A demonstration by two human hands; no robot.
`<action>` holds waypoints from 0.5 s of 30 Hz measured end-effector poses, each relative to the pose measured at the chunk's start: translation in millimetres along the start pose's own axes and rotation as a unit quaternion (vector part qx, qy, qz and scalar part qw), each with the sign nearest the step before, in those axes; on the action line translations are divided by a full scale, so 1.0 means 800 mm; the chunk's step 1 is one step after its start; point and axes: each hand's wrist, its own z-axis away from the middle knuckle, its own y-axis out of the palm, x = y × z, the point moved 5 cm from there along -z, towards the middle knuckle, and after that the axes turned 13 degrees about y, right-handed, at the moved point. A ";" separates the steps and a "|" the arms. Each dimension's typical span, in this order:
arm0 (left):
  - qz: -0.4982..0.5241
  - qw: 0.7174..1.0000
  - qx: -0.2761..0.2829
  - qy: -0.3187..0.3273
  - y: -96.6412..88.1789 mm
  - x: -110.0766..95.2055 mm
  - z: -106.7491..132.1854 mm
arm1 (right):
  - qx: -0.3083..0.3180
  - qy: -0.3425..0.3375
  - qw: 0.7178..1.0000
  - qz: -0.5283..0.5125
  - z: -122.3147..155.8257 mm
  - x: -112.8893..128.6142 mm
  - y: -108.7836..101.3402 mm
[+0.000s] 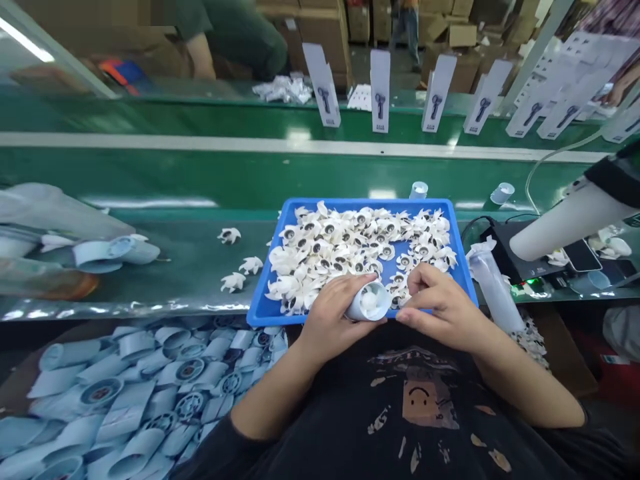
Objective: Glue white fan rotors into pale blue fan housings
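My left hand [333, 310] is closed around a light blue fan housing [356, 309], its round mouth turned toward my right side. Inside that mouth shows a white fan wheel [369, 302]. Just right of the housing, my right hand [443, 307] hovers with fingers partly curled and thumb apart; nothing shows between them. Both hands are over the near edge of a blue tray [466, 280], which holds a heap of white fan wheels [345, 233]. A patch of bare tray floor shows right of the middle of the heap.
Loose fan wheels [233, 282] lie left of the tray. Below left is a pile of blue housings [135, 400]. Two housings [503, 193] stand behind the tray on the green belt [225, 177]. White boxes [380, 93] line the far ledge. A white cylindrical device [560, 223] juts in at right.
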 end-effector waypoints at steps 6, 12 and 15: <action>0.018 0.995 0.091 0.028 0.001 0.010 -0.017 | -0.094 -0.008 0.990 0.102 0.028 -0.007 -0.013; -0.022 0.980 0.160 -0.120 -0.019 0.120 -0.082 | -0.208 0.070 0.975 0.032 0.093 -0.054 -0.038; -0.082 0.964 0.160 -0.194 -0.013 0.195 -0.138 | -0.203 0.127 0.971 -0.022 0.111 -0.077 -0.016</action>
